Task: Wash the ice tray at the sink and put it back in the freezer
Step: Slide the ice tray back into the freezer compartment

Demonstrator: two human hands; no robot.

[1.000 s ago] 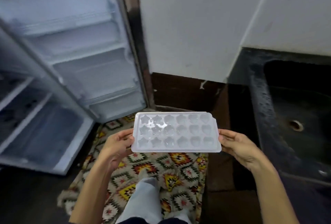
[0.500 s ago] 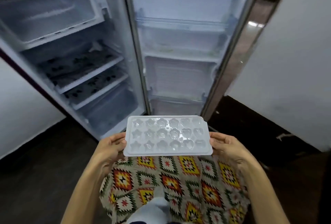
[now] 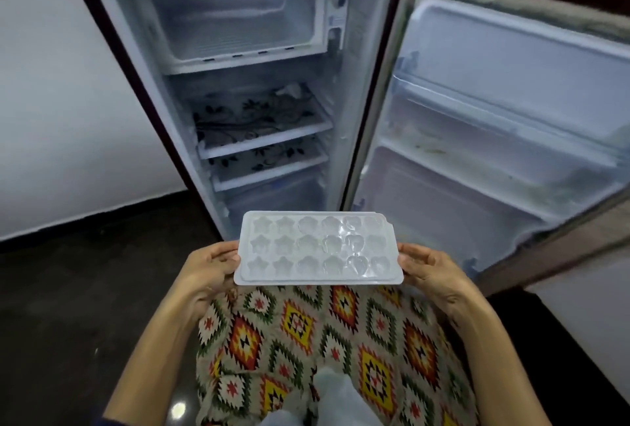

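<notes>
I hold a white plastic ice tray (image 3: 318,248) with star and heart shaped cells level in front of me. My left hand (image 3: 208,270) grips its left short edge and my right hand (image 3: 428,270) grips its right short edge. The tray hovers low before the open fridge. The freezer compartment (image 3: 235,20) sits at the fridge's top, open and with nothing in it, well above and beyond the tray.
The fridge door (image 3: 494,125) stands swung open on the right with bare door shelves. Two fridge shelves (image 3: 262,122) carry floral liners. A patterned rug (image 3: 317,340) lies under my feet on the dark floor. A white wall (image 3: 61,102) is on the left.
My view has swung left from the dark sink to face the fridge squarely. The tray stays level in both hands and now sits in front of the fridge's lower part.
</notes>
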